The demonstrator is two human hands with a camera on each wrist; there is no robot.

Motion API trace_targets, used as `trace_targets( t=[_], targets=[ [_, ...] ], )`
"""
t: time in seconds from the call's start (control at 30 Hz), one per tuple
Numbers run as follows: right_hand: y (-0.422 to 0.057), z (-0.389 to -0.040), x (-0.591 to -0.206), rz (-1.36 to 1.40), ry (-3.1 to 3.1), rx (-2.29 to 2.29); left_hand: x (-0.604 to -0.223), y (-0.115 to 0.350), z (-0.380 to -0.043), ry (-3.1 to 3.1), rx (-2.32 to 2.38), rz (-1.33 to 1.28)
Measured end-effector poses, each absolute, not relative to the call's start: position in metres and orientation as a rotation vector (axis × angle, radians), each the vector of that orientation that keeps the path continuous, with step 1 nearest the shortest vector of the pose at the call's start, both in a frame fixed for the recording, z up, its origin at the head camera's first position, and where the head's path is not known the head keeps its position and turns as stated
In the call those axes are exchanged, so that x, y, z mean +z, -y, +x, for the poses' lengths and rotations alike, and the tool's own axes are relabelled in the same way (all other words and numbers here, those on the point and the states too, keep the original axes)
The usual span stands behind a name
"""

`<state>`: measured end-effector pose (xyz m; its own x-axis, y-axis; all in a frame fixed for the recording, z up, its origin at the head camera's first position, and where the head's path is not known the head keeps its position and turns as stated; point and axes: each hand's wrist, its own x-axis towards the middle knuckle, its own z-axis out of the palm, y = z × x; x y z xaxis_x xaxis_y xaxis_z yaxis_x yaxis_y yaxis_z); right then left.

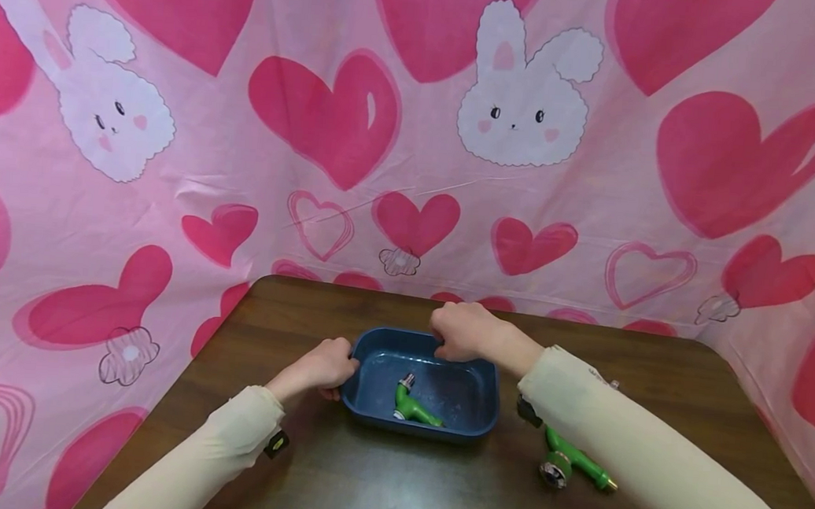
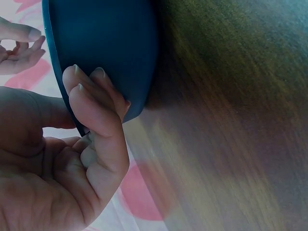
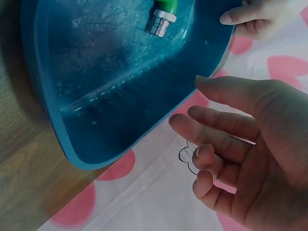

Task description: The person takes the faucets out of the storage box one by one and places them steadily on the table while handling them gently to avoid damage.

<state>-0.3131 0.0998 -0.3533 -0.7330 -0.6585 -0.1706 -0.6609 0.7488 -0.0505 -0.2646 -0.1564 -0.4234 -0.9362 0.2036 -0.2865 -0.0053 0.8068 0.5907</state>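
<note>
A blue rectangular basin [image 1: 451, 388] stands on the table, with a green tap [image 1: 411, 406] lying inside it. The tap's metal threaded end [image 3: 162, 23] shows in the right wrist view. My left hand [image 1: 325, 365] grips the basin's left rim, thumb over the inside and fingers curled against the outer wall [image 2: 106, 43]. Over the far rim, toward its right part, hovers my right hand [image 1: 469, 334]. Its fingers [image 3: 214, 132] are loosely bent, thumb apart from them, with nothing between; the fingertips are close to the rim.
On the wooden table [image 1: 335, 478], right of the basin, lies another green tap [image 1: 567, 459], partly hidden under my right forearm. A small metallic piece [image 1: 614, 385] peeks out behind that sleeve. A pink cloth [image 1: 414, 152] with hearts and rabbits hangs behind the table.
</note>
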Motion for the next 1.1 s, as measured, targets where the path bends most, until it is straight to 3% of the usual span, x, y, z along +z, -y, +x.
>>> trace_targets(
  t=[1.1],
  targets=[
    [-0.078,-0.305,-0.372,-1.118,-2.671,0.093,-0.428,0.157,-0.265,-2.669,0.893,0.120]
  ],
)
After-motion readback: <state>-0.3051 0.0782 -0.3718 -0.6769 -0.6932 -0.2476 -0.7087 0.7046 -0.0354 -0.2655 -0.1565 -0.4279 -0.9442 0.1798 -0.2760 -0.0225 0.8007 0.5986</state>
